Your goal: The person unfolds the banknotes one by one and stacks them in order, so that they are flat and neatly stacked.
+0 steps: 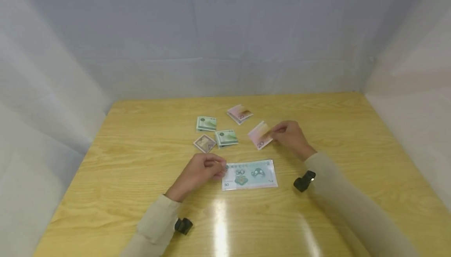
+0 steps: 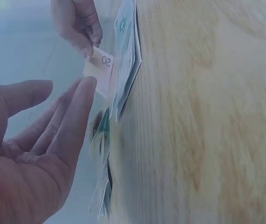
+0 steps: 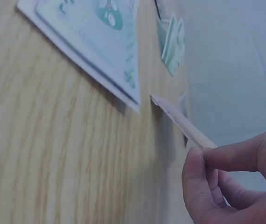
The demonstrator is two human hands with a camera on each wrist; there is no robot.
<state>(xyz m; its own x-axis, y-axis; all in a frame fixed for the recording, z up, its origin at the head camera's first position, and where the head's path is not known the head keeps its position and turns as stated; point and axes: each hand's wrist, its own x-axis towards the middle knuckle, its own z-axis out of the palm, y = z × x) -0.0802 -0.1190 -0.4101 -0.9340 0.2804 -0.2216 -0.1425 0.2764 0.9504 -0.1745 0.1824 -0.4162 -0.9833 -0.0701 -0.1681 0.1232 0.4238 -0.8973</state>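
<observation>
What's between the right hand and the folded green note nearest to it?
In the head view, the pink 20 note, pinched by the right hand, then bare tabletop up to the green note.

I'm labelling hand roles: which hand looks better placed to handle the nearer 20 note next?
Probably the right hand: it pinches that folded 20 note at one edge. The left hand is farther off, by the left end of the green 50 note, holding nothing.

Head view high, facing forward-down over table (image 1: pixel 116 194), wrist views low, close, sideways, sharing raised pink note (image 1: pixel 258 135)
</observation>
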